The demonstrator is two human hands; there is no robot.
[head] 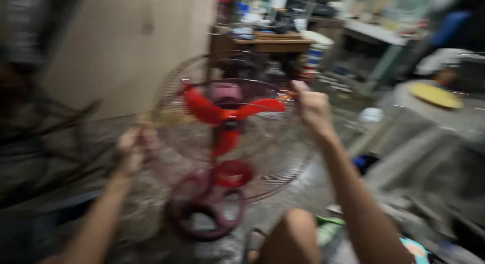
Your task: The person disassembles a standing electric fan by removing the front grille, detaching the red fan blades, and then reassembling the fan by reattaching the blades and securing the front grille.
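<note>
A grey concrete floor (298, 193) carried the fan's dark red ring base (204, 213), while a wooden table (273, 43) behind held blurred clutter.

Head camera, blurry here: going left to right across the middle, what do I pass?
Left hand at the wire fan guard's left rim → red fan blades at the centre → right hand at the guard's right rim → yellow round disc on a grey surface, far right.
</note>
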